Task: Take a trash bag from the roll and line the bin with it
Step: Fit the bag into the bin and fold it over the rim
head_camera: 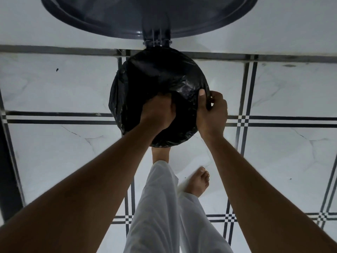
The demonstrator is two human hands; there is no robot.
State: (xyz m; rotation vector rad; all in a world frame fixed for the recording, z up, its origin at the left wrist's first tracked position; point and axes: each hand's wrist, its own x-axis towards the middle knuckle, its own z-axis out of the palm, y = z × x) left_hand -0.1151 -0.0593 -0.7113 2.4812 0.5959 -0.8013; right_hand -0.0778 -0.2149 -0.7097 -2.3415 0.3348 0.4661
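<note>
Lid (149,13) is flipped up at the far side; bin is almost fully hidden under the bag (156,77). Bag is draped over the mouth, skirt hanging down the left and near sides. Thin black film: light, limp, slippery, likely tears if yanked. Left hand (158,114) pushes down into the near-centre, fingers buried in film, so can't tell its grip. Right hand (212,114) pinches the edge at the right rim, thumb on top. Best hold: the hem at the rim.

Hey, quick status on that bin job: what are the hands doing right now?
Left hand pushing black bag down into bin. Right hand pinching bag edge at rim. Lid up, bag draped over rim. Nothing in the way.
</note>
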